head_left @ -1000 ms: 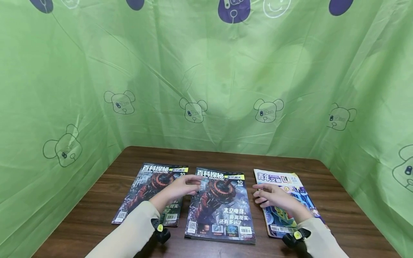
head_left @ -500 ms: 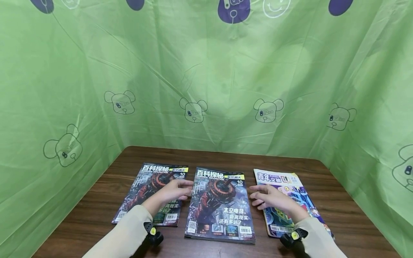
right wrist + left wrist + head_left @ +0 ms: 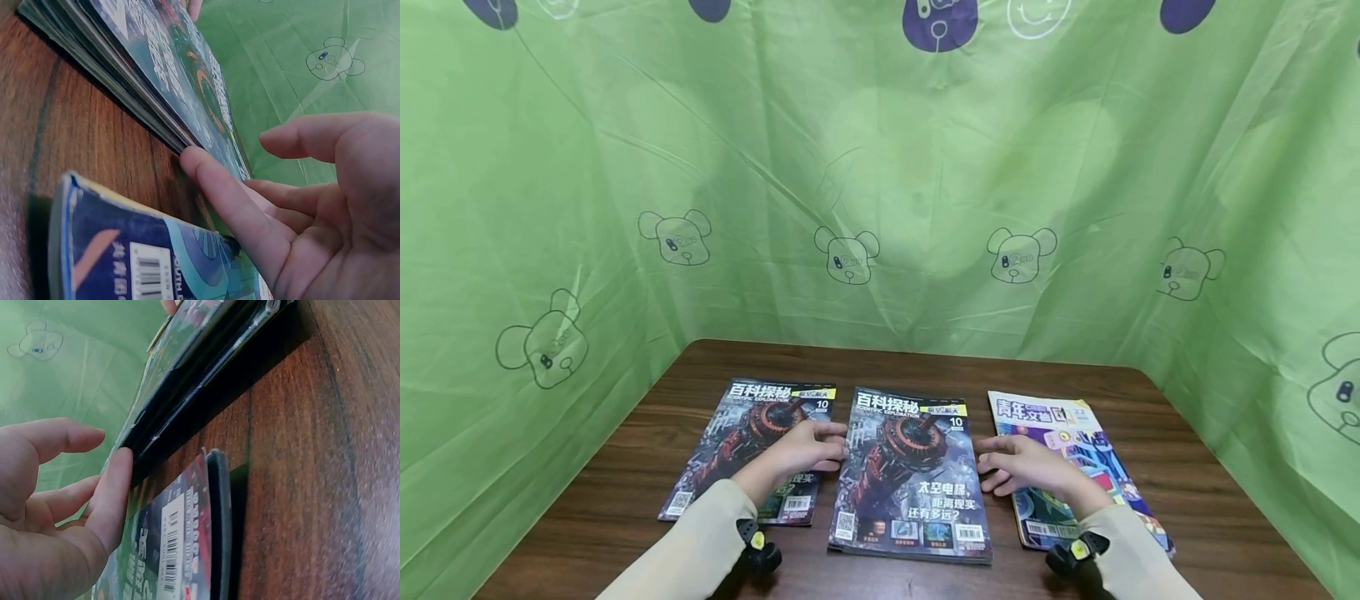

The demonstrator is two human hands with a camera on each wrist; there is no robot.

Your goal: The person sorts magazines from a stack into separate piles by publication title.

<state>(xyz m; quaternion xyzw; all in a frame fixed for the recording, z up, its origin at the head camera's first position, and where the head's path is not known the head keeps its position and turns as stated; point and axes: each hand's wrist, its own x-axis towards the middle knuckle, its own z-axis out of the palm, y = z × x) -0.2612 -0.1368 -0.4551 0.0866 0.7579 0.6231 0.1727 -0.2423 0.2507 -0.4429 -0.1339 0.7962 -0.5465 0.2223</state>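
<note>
A magazine stack [image 3: 912, 500], topped by a dark cover with a red-orange machine, lies in the middle of the table in the head view. At its left edge is my left hand [image 3: 801, 454], fingers extended, with a fingertip against the spine side in the left wrist view. Against the opposite edge, my right hand [image 3: 1026, 468] puts a fingertip on the page edges [image 3: 119, 81], its thumb apart. Under the left hand lies a magazine with the same cover [image 3: 718, 446]. A purple and blue magazine [image 3: 1078, 442] lies below the right hand.
The brown wooden table [image 3: 925, 367] carries all the magazines. A green curtain [image 3: 940, 325] with bear-head prints hangs behind it and along both sides. Narrow strips of tabletop show between the magazines.
My left hand has moved left from over the middle stack's corner to its left edge. My right hand has shifted left and slightly down to the stack's right edge. The magazines have stayed put.
</note>
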